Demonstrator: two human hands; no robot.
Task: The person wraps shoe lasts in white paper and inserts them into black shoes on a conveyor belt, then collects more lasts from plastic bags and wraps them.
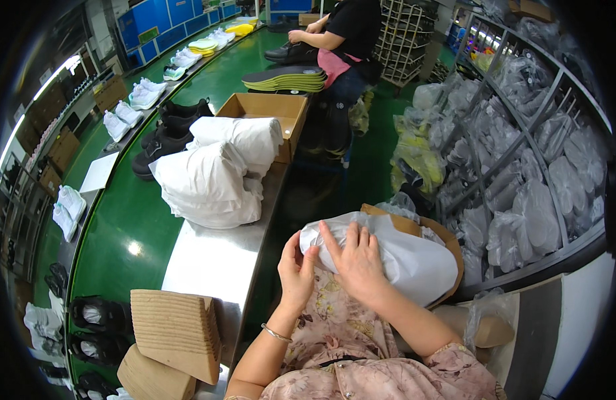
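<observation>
White tissue paper (413, 255) lies over my lap and the top of a cardboard box (450, 235), crumpled into a rounded end under my hands. My left hand (297, 272) pinches that end between thumb and fingers. My right hand (355, 255) rests on top of the paper with its fingers spread. What is inside the paper is hidden. Paper-wrapped bundles (208, 185) stand on the metal-topped bench (213, 260) at my left front, with black shoes (163, 140) behind them.
Corrugated cardboard pieces (173, 330) lie at the near left. An open cardboard box (295, 120) and stacked insoles (288, 80) stand farther up the bench. A co-worker (353, 30) sits beyond. A metal rack (528, 130) of plastic bags is at right; white shoes (68, 210) line the far left.
</observation>
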